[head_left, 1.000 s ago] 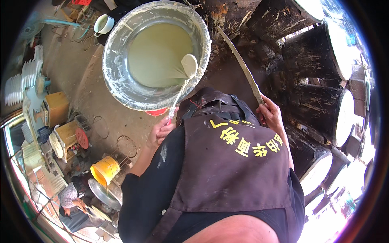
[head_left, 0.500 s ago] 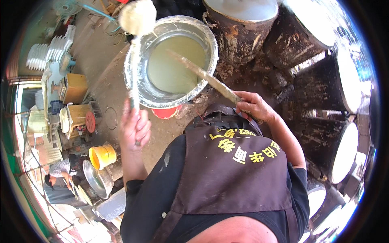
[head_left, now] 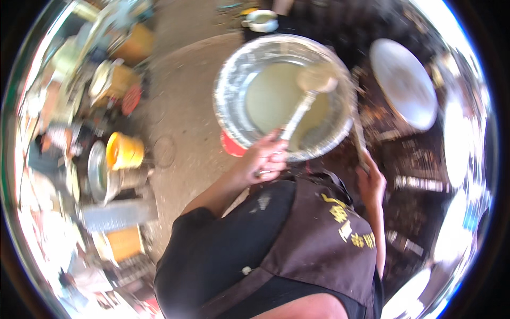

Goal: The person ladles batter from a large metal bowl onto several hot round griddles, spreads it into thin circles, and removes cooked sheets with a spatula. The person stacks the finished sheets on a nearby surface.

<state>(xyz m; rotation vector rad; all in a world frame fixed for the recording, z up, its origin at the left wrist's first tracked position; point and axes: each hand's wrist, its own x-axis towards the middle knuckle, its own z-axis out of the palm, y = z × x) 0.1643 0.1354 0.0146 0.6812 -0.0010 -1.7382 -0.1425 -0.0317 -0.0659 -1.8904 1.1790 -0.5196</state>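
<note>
My left hand (head_left: 265, 158) is closed around the handle of a long ladle (head_left: 297, 112). The ladle's round, pale-coated bowl hangs over a wide metal basin (head_left: 225, 114) of pale, cloudy liquid (head_left: 270, 98); whether it touches the liquid I cannot tell. A long, flat wooden stick (head_left: 358, 132) is gripped by my right hand (head_left: 373, 182). It stands just outside the basin's right rim, blurred by motion. Something red (head_left: 232, 144) shows beneath the basin's near left side.
To the right stands a dark vat with a pale round top (head_left: 404, 84), with more vats behind. A small pale pot (head_left: 260, 21) lies beyond the basin. At left are a yellow bucket (head_left: 125, 151), a metal bowl (head_left: 98, 171) and a person (head_left: 58, 139).
The ladle has swung down from beyond the basin's far left to above the liquid. The stick has left the liquid for the basin's right side. My view has turned.
</note>
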